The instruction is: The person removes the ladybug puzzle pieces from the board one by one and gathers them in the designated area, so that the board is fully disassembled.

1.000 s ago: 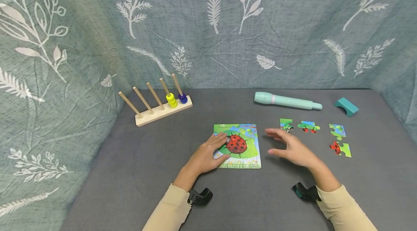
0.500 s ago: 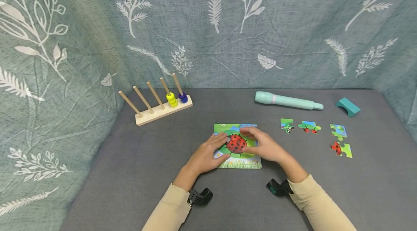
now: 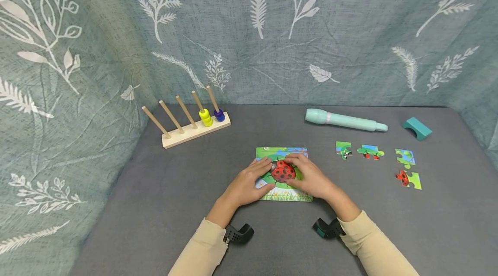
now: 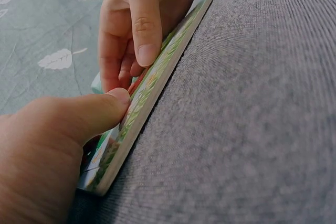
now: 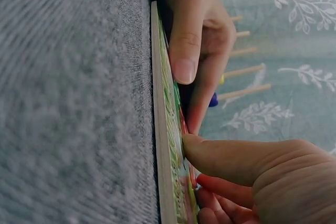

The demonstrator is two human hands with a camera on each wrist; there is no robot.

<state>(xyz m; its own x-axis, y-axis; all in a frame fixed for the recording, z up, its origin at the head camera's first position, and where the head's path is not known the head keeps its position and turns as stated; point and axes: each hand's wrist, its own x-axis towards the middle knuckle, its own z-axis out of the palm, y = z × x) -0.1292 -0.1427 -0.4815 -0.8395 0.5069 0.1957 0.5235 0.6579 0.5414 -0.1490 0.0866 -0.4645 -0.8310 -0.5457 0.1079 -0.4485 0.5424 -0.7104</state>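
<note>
A square ladybug jigsaw puzzle [image 3: 285, 196] lies flat on the dark table, its picture facing up. My left hand [image 3: 245, 186] rests on its left side, fingers reaching to the ladybug's head and the thumb lower down. From the right, my right hand [image 3: 313, 178] touches the picture, with fingertips and thumb spread across the ladybug's right side. The left wrist view shows the puzzle's thick edge [image 4: 137, 125] on the cloth, both thumbs down on its face. In the right wrist view, the right thumb [image 5: 226, 157] touches the surface; the other fingers are partly hidden behind it.
Several loose puzzle pieces [image 3: 371, 151] lie to the right. Behind them are a mint-green tube-shaped thing [image 3: 342, 120] and a teal arch block [image 3: 417, 128]. A wooden peg stand [image 3: 196, 130] with yellow and blue beads stands back left. A patterned curtain [image 3: 249, 59] hangs behind the table.
My right hand has moved left from beside the puzzle onto its right side, fingertips now on the ladybug. My left hand has stayed on the puzzle's left side.
</note>
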